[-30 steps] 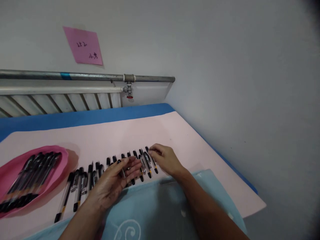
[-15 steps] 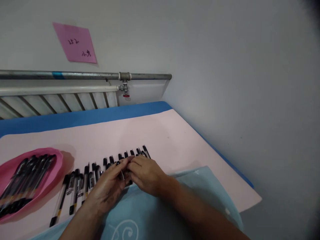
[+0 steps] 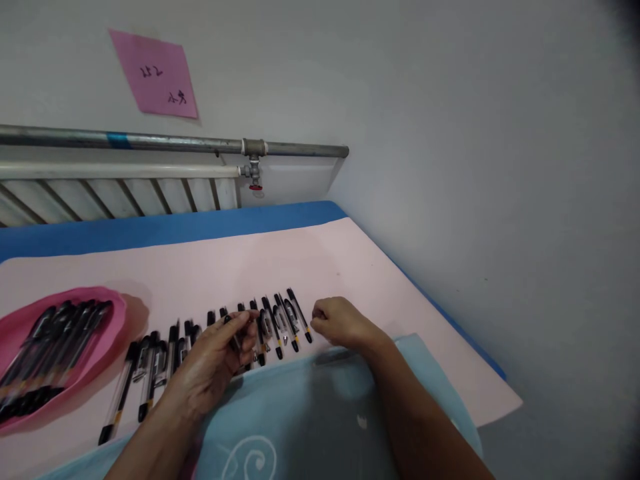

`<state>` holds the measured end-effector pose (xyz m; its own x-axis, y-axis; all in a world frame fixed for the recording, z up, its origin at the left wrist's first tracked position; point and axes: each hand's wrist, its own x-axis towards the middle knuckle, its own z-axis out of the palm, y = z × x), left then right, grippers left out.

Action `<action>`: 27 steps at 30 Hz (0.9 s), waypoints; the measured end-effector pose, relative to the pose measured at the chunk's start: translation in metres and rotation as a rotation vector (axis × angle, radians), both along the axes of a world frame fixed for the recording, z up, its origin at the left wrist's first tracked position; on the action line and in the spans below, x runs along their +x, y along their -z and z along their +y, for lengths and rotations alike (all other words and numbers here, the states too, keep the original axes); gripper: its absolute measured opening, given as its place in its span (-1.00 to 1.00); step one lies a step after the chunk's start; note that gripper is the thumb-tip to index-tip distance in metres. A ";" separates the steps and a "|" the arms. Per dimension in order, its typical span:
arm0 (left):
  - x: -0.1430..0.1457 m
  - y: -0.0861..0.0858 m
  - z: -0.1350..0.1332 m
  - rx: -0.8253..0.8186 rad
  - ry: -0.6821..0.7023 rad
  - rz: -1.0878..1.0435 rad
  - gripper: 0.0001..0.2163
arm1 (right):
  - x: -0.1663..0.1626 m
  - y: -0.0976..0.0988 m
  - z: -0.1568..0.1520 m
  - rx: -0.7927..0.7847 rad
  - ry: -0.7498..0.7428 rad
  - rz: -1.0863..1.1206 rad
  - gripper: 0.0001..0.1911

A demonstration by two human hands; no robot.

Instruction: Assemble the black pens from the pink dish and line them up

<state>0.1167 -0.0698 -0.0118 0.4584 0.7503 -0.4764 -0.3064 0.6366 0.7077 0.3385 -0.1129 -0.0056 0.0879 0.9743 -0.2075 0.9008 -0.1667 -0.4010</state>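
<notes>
A row of black-capped clear pens [image 3: 277,320] lies side by side on a pale pink sheet [image 3: 240,267]. My left hand [image 3: 213,363] rests over the middle of the row, its fingers curled round one pen [image 3: 231,332]. My right hand [image 3: 340,323] sits just right of the row's end with its fingers curled under; whether it holds anything is hidden. More pens [image 3: 145,377] of the same row lie left of my left hand.
A pink oval tray [image 3: 113,310] at the left holds several more black pens. A light blue cloth [image 3: 320,413] covers my lap at the near edge. Behind the blue table edge [image 3: 165,230] run a radiator, a metal pipe [image 3: 175,142] and a red valve. A pink note [image 3: 154,73] hangs on the wall.
My right hand has drawn away from my left hand to the right end of the row. My left hand keeps a pen and has curled more round it.
</notes>
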 end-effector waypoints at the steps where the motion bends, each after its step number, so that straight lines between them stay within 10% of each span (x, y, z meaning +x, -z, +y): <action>1: 0.000 0.001 0.000 -0.003 0.003 0.005 -0.77 | -0.002 0.001 0.000 -0.012 -0.008 0.001 -0.84; 13: 0.005 -0.003 -0.002 -0.015 -0.016 0.034 -0.84 | -0.005 -0.009 0.001 0.007 0.016 0.042 -0.74; 21: 0.020 -0.004 -0.021 0.190 -0.043 -0.041 -0.71 | -0.057 -0.009 -0.008 0.078 -0.058 0.905 -0.82; 27: 0.021 -0.006 -0.027 0.204 -0.013 0.035 -0.62 | -0.075 -0.004 -0.009 0.224 -0.100 0.895 -0.84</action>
